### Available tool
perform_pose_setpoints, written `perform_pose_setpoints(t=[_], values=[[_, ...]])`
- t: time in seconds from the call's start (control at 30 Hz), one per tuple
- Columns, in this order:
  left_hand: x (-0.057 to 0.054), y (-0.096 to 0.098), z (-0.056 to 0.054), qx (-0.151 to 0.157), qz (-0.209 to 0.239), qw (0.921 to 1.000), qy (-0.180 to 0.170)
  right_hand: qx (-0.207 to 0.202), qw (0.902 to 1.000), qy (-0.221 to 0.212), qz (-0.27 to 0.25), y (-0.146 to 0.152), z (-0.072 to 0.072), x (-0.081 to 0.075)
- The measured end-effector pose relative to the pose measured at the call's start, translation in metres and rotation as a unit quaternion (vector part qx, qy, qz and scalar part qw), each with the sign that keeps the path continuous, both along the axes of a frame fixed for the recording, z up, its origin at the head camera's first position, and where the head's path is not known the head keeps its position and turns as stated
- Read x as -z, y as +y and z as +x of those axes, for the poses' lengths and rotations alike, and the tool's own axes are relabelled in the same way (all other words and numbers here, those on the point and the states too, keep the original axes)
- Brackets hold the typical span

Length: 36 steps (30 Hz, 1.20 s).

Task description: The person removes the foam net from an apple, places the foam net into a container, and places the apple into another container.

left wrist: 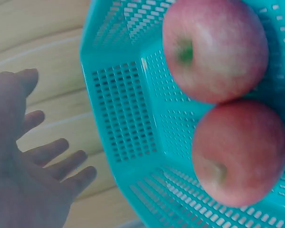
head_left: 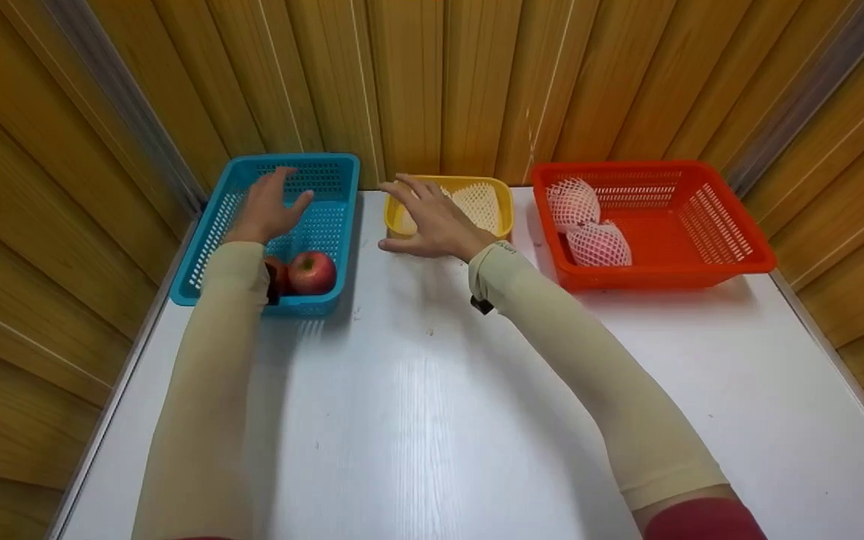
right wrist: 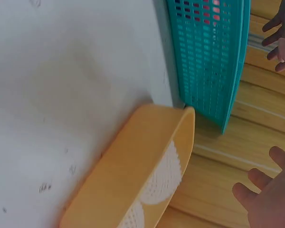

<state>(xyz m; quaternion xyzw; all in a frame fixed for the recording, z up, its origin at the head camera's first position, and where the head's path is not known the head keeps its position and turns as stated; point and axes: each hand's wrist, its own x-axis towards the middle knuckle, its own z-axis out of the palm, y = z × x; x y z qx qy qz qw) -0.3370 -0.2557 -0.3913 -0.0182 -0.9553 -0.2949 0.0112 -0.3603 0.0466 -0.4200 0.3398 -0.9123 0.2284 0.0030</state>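
Left sleeve pale cream, close-fitting, stretched smooth down forearm. Right sleeve matches, hemmed band at elbow end, small dark marking near cuff, too tiny for me to read. Left hand and right hand bare. Small black block under right wrist; I make out dark piece at left wrist too. Deep red cloth above right elbow.
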Motion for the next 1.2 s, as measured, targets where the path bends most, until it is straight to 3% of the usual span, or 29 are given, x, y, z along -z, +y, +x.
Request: perform_pose_setpoints(t=[0.67,0.93,1.2], values=[[-0.002,0.074,-0.009,0.032,-0.004,0.9986,0.042,0.053,0.9985,0.006,0.010,0.071,-0.029,-0.035],[0.001,0.105,-0.010,0.055,-0.022,0.9978,0.030,0.072,0.9969,-0.013,0.026,0.107,-0.039,-0.041],[0.003,0.138,-0.004,0.099,-0.005,0.9931,0.063,0.100,0.9909,-0.075,0.052,0.143,-0.047,-0.053]])
